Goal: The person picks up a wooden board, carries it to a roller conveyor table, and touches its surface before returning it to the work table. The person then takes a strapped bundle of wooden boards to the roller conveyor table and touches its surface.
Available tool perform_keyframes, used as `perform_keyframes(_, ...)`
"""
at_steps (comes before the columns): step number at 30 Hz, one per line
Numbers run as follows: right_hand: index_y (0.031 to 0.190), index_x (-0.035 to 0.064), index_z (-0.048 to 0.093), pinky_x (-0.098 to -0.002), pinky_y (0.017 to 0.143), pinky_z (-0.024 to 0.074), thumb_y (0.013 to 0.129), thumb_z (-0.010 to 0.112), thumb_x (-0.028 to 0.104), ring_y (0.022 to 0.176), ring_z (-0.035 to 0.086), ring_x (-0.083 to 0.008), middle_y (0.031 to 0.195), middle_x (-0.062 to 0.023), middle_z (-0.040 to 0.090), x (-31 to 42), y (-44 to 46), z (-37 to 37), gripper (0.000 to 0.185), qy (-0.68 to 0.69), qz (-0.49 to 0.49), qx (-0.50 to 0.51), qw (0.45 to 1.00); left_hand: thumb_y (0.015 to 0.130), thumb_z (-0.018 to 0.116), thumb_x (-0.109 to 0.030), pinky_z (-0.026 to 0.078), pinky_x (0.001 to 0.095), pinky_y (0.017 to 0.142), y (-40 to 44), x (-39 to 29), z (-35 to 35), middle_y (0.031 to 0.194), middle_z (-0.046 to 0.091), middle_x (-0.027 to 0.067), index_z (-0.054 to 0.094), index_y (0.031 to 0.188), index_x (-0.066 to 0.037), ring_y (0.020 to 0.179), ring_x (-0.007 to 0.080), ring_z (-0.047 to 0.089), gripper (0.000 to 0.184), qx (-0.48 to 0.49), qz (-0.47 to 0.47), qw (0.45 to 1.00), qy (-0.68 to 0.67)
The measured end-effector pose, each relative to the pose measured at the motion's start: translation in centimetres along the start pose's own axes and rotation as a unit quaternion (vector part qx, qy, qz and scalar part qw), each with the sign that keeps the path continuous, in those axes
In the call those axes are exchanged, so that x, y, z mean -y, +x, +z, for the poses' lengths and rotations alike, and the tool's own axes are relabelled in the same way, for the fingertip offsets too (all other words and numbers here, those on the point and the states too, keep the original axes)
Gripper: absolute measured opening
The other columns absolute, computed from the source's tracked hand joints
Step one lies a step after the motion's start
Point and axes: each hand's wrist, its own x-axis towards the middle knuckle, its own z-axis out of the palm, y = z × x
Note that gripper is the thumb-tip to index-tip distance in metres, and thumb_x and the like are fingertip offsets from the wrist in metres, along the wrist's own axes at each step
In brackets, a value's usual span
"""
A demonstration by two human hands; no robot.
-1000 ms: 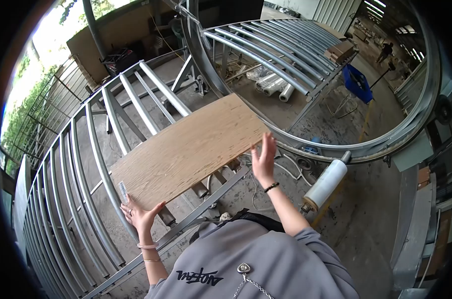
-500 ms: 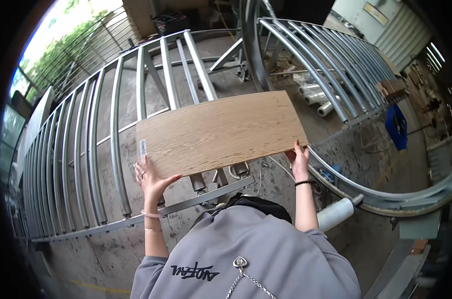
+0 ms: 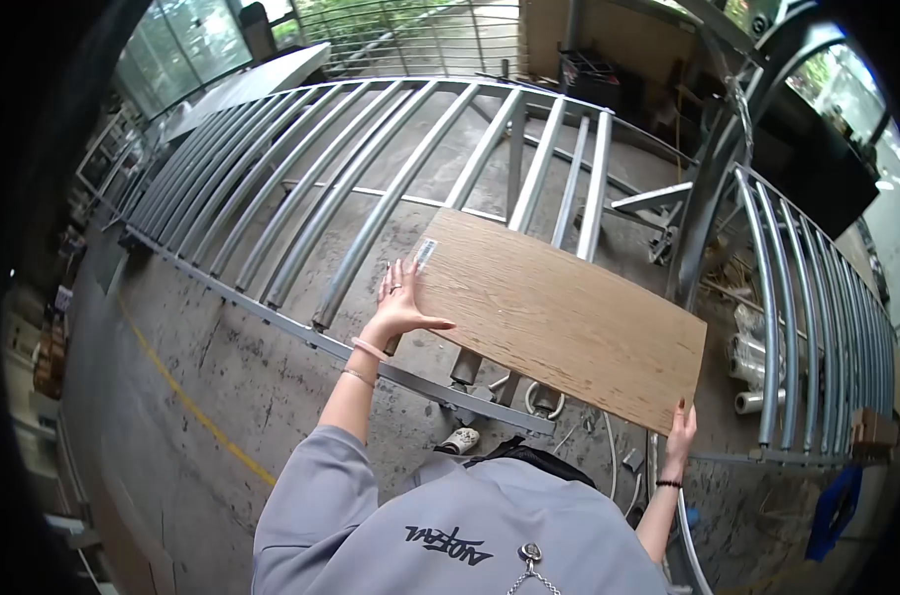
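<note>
A flat wood-grain board lies slantwise in front of me, its right end nearer my body. Part of it overlaps the end rollers of the conveyor, but I cannot tell whether it rests on them. Against its left end is my left hand, fingers spread along the edge and thumb along the near side. A small white label sits just above those fingers. At the near right corner my right hand grips the board, with fingertips on top and the rest partly hidden beneath.
A metal roller conveyor stretches to the left, and another roller section stands at the right. Between them rises a dark metal post. Rolls of clear film lie on the floor, near a blue object.
My view has turned to the left. The board has swung, its right end coming closer to me, and both hands have stayed on it.
</note>
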Motion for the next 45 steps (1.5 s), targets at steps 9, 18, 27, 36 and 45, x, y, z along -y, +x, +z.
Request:
perform_keyframes(9, 0.125, -0.0031, 0.049, -0.0287, 0.089, 0.0432, 0.097, 0.050, 0.024, 0.103, 0.057, -0.0158, 0.113, -0.0095, 0.061, 3.9, -1.8, 6.1, 0.040, -0.021, 0.028, 0.005, 0.999, 0.077, 0.030, -0.081, 0.003, 0.0483, 0.113, 1.7, 3.6, -0.2, 0.152, 0.014, 0.0189, 0.014, 0.148, -0.012, 0.142, 0.0321, 0.006, 0.100, -0.081, -0.076, 0.988, 0.106)
perform_keyframes(18, 0.124, -0.0003, 0.052, -0.0336, 0.089, 0.0440, 0.093, 0.051, 0.042, 0.105, 0.059, -0.0269, 0.116, -0.0167, 0.061, 5.2, -2.3, 10.9, 0.052, -0.170, -0.028, -0.010, 0.985, 0.083, 0.028, -0.075, 0.001, 0.0498, 0.112, 1.9, 8.1, -1.8, 0.151, 0.018, 0.0184, 0.019, 0.147, -0.018, 0.141, 0.0341, 0.009, 0.086, -0.141, -0.054, 0.982, 0.117)
perform_keyframes(27, 0.128, 0.0070, 0.050, -0.0439, 0.094, 0.0412, 0.094, 0.036, 0.050, 0.112, 0.051, -0.0405, 0.118, -0.0211, 0.058, 10.5, -5.5, 18.2, 0.056, -0.498, 0.017, -0.077, 0.864, 0.086, 0.030, -0.070, 0.001, 0.0513, 0.112, 2.9, 13.5, -3.8, 0.151, 0.019, 0.0188, 0.025, 0.145, -0.017, 0.140, 0.0391, 0.009, 0.079, -0.197, -0.056, 0.973, 0.102)
perform_keyframes(36, 0.128, 0.0066, 0.050, -0.0455, 0.101, 0.0347, 0.096, 0.034, 0.041, 0.119, 0.046, -0.0375, 0.121, -0.0177, 0.058, 10.4, -6.8, 24.5, 0.050, -0.532, -0.038, -0.103, 0.840, 0.086, 0.031, -0.070, 0.004, 0.0514, 0.112, 4.3, 19.1, -7.2, 0.149, 0.022, 0.0195, 0.031, 0.144, -0.015, 0.139, 0.0396, 0.013, 0.080, -0.181, -0.064, 0.979, 0.063)
perform_keyframes(45, 0.130, 0.0050, 0.049, -0.0426, 0.113, 0.0166, 0.096, 0.036, 0.031, 0.132, 0.031, -0.0377, 0.136, -0.0170, 0.045, 11.6, -7.6, 30.8, 0.045, -0.617, -0.155, -0.142, 0.758, 0.085, 0.030, -0.070, 0.006, 0.0515, 0.112, 3.8, 24.8, -9.7, 0.149, 0.022, 0.0198, 0.033, 0.143, -0.016, 0.139, 0.0393, 0.015, 0.079, -0.169, -0.098, 0.978, 0.077)
